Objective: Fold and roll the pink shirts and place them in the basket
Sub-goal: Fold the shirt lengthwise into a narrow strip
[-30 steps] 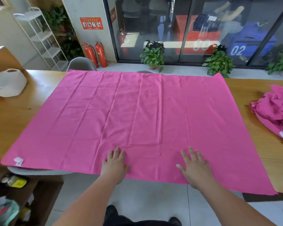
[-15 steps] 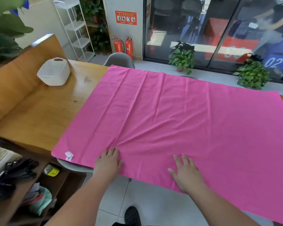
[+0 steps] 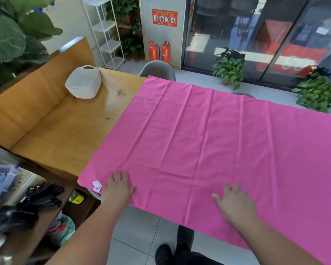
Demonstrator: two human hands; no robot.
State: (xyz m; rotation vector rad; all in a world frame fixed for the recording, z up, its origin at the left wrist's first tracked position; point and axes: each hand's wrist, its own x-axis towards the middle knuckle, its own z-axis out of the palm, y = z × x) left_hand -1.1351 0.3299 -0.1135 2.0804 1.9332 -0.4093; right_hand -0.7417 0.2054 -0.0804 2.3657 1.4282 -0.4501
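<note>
I see the pink shirt spread flat across the wooden table; my left hand rests on the shirt's near edge beside its white tag, fingers slightly spread; my right hand likewise, further right; the white basket stands left of the shirt.

Counts, all placed from the one wooden table. On it: pink shirt, one, spread flat, carrying one white tag; white basket, one, at the table's far-left end. At the table's near edge: hands, two, left hand and right hand, both palm-down. Beyond the table's far side: grey chair, one clear; fire extinguishers, two; shelf rack, one; potted floor plants, two; wall sign, one. Below the table's near edge: black shoes, two.
</note>
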